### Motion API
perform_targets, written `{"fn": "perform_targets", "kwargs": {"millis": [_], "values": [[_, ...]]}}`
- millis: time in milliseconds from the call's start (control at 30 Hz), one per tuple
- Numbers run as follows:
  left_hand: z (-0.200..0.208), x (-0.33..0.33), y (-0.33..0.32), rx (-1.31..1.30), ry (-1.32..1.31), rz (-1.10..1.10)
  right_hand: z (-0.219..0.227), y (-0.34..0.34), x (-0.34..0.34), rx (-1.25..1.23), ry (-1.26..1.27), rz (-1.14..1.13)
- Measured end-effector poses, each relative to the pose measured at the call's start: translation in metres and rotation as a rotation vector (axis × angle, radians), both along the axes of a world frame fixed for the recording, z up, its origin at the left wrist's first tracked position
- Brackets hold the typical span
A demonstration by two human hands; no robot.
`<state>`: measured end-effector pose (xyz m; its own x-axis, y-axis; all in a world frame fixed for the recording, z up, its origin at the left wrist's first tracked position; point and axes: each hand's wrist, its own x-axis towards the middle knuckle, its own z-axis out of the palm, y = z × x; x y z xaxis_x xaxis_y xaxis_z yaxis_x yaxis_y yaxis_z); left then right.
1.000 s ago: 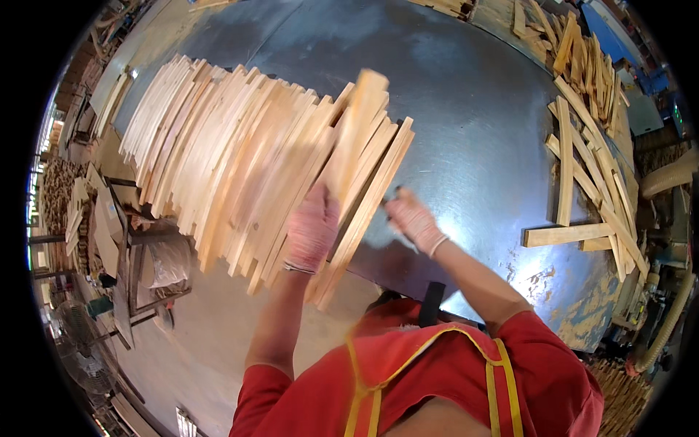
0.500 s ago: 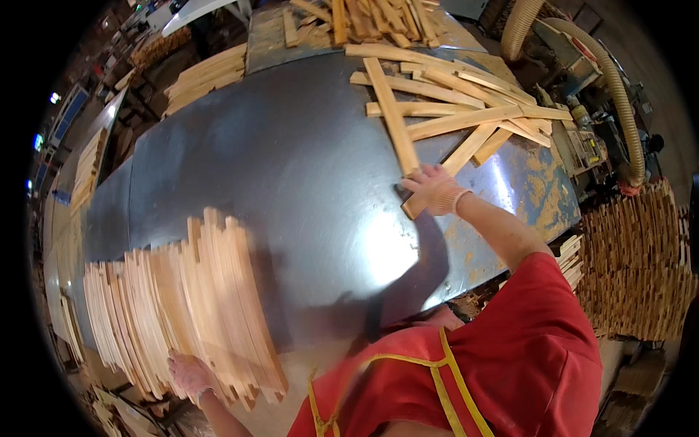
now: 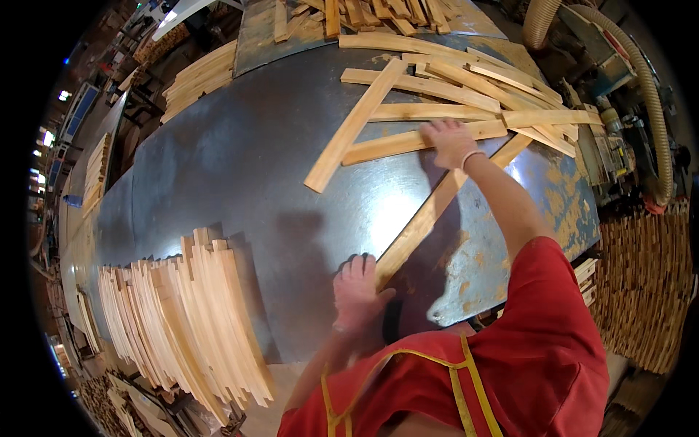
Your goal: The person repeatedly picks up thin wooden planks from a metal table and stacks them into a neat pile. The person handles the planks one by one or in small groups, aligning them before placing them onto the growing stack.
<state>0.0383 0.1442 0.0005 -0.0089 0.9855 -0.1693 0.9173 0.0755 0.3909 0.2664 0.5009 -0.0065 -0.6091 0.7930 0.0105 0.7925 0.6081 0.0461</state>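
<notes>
Left hand [image 3: 358, 295] | at slanted strip [image 3: 421, 227] | right hand [image 3: 448, 143] | over plank [image 3: 389, 146]

Ok so your table [image 3: 218, 160] has strips [image 3: 178, 313] near left, loose boards [image 3: 437, 89] far right, stacked wood [image 3: 641, 291] off its right side.

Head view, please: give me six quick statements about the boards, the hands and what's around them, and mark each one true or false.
1. The left hand is at the near end of a diagonal board. True.
2. The right hand is at the loose boards. True.
3. The loose boards all lie parallel. False: several cross one another.
4. The pale strips lie to the right of both hands. False: the row of pale strips lies to their left.
5. A stack of wood pieces shows at the lower right. True.
6. The person's right sleeve is blue. False: the right sleeve is red.
</notes>
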Motion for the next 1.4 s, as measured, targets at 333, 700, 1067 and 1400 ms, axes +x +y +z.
{"fn": "perform_targets", "kwargs": {"millis": [333, 700, 1067, 1400], "values": [[-0.026, -0.077, -0.096, -0.194, 0.038, 0.419, 0.013, -0.105, -0.047, -1.187, 0.557, -0.122], [0.015, -0.118, -0.242, -0.4, -0.369, 0.727, -0.024, -0.415, -0.248, -1.184, 0.163, 0.175], [0.045, -0.11, -0.236, 0.153, -0.002, 0.568, 0.046, -0.382, -0.301, -1.187, 0.039, 0.511], [0.001, -0.086, -0.153, 0.049, 0.027, 0.221, 0.008, -0.116, 0.077, 0.118, -0.396, 0.029]]}}
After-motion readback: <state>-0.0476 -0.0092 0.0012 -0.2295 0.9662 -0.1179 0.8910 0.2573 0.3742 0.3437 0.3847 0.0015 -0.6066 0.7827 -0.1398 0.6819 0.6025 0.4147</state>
